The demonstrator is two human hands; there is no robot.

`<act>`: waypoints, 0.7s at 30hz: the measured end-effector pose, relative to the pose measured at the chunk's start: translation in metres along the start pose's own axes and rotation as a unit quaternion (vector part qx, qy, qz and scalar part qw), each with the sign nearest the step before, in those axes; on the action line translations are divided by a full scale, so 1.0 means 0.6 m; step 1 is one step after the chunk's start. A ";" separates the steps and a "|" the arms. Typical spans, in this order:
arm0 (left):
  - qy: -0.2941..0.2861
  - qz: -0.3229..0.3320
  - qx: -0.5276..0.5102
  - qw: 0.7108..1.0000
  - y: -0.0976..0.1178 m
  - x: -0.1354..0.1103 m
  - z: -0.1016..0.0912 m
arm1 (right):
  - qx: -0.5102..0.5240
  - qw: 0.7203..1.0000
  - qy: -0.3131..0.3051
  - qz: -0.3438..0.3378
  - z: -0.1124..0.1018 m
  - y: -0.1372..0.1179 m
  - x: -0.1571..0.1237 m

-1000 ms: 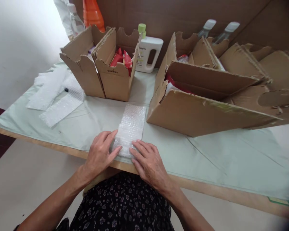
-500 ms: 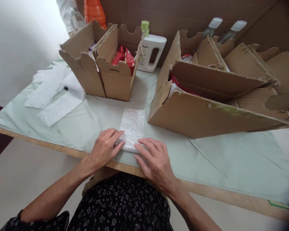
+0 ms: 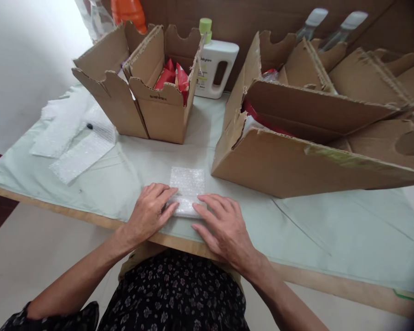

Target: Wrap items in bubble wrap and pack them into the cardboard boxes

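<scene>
A piece of clear bubble wrap (image 3: pixel 187 180) lies near the front edge of the table, its near end folded over into a thicker band. At the left end of that band, my left hand (image 3: pixel 154 205) holds the wrap with thumb and fingertips. My right hand (image 3: pixel 224 225) is on the right end, its fingertips pressing the fold and its thumb lower, close to the table edge. Whether anything lies inside the fold cannot be made out.
Loose bubble wrap sheets (image 3: pixel 79 151) lie at the left, a small black object (image 3: pixel 89 126) on them. Behind stand two cardboard boxes (image 3: pixel 165 115) with red packets, a white jug (image 3: pixel 224 50) and an orange bottle (image 3: pixel 128 14). A large divided carton (image 3: pixel 296 165) stands at the right.
The flat part of the bubble wrap has grown shorter as its near end is folded further away from me. Both hands stay at its two sides. The view has shifted slightly.
</scene>
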State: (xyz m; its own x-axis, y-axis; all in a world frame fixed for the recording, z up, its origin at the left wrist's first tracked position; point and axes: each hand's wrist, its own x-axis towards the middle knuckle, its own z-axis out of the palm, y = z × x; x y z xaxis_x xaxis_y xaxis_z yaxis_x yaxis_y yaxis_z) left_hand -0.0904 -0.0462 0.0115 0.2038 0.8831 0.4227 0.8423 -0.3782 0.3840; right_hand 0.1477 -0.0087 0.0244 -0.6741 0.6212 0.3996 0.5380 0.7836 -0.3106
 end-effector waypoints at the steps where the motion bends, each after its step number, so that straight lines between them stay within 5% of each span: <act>1: 0.010 0.000 0.014 1.000 0.002 0.001 0.001 | -0.005 1.000 -0.016 -0.012 0.003 0.002 0.003; 7: -0.008 0.043 -0.039 0.998 0.024 -0.016 -0.018 | 0.110 0.991 -0.073 0.025 -0.008 0.017 0.018; 12: -0.009 -0.025 -0.010 1.000 0.004 0.006 -0.003 | 0.025 0.999 -0.035 0.022 -0.016 0.011 0.020; 16: 0.042 -0.117 -0.039 0.991 0.007 0.011 -0.003 | -0.006 0.997 -0.078 -0.004 -0.001 0.016 0.027; 18: 0.072 -0.214 -0.133 0.965 0.024 -0.005 -0.012 | 0.033 0.997 -0.059 0.037 0.007 0.027 0.031; 21: 0.073 -0.366 -0.347 0.860 0.056 -0.035 -0.021 | 0.120 0.987 -0.004 0.107 0.010 0.032 0.031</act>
State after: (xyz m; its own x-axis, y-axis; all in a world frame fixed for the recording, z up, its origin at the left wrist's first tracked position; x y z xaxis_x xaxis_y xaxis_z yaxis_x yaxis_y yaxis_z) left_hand -0.0729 -0.0807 0.0260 -0.3627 0.9298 -0.0623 0.2075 0.1457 0.9673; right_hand 0.1425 0.0179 0.0209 -0.5621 0.7724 0.2958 0.5336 0.6118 -0.5839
